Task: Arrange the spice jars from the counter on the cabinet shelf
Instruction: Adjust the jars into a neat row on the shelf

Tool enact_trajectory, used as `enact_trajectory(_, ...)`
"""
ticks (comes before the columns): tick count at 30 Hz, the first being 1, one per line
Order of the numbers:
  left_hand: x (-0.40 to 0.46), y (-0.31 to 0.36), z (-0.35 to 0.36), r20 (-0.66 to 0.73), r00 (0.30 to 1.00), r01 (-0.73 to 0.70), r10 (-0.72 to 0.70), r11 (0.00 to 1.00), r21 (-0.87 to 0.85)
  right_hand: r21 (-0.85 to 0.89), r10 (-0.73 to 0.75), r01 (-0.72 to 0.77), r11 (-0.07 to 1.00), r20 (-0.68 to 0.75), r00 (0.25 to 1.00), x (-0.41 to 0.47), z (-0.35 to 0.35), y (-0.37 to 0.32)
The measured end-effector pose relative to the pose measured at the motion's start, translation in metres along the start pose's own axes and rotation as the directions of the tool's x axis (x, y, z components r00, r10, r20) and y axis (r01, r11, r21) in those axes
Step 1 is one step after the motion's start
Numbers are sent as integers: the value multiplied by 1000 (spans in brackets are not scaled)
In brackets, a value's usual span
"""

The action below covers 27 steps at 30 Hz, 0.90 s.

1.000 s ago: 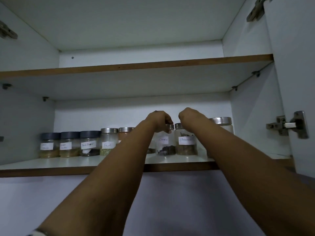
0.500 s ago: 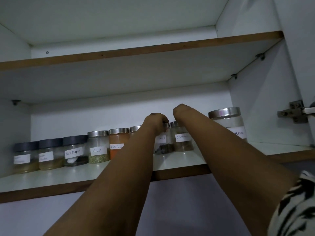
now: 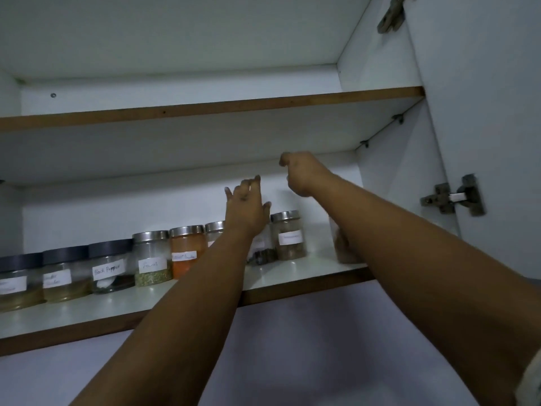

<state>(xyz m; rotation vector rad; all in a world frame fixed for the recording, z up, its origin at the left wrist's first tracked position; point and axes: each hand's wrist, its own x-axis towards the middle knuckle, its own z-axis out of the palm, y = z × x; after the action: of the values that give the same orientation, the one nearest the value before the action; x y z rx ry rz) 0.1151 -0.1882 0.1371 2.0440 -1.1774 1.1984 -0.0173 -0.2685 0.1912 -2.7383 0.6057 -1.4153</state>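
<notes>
Several labelled spice jars stand in a row on the lower cabinet shelf: dark-lidded ones at the left, among them a black pepper jar, then a fennel jar, an orange powder jar and a cinnamon jar. My left hand hovers above the cloves jar with its fingers spread, holding nothing. My right hand is raised above the cinnamon jar, fingers loosely curled and empty. My right forearm hides most of a larger jar.
An upper shelf spans the cabinet just above my hands. The right side wall and the open door with its hinge stand close to my right arm.
Both hands have let go of the jar lids and lifted above the row. The left hand's fingers have opened out. The camera has tilted.
</notes>
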Motion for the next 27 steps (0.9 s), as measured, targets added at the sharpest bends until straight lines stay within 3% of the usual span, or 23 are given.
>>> enact_trajectory(3,-35,44,-25,-38,982,-180,183,981,77,-142,17,-15,990,11,1000,-23,-43,10)
enact_trajectory(5,-85,72,-22,-202,937,-279,286,958,63,-243,33,-7,970,104,994,-43,-64,20)
enact_trajectory(8,-154,99,-2,-305,930,-228,206,973,-39,-340,177,-70,938,294,939,-62,-84,36)
enact_trajectory(11,-158,109,7,-382,919,-139,96,986,-87,-260,304,-207,943,424,853,-64,-96,48)
enact_trajectory(14,-150,113,8,-409,911,-118,59,986,-121,-251,267,-179,951,381,885,-64,-91,54)
enact_trajectory(21,-154,113,15,-493,869,-136,44,979,-153,-481,120,43,876,302,946,-56,-46,59)
enact_trajectory(27,-155,110,23,-549,834,-163,53,975,-153,-490,102,114,864,393,914,-36,17,81)
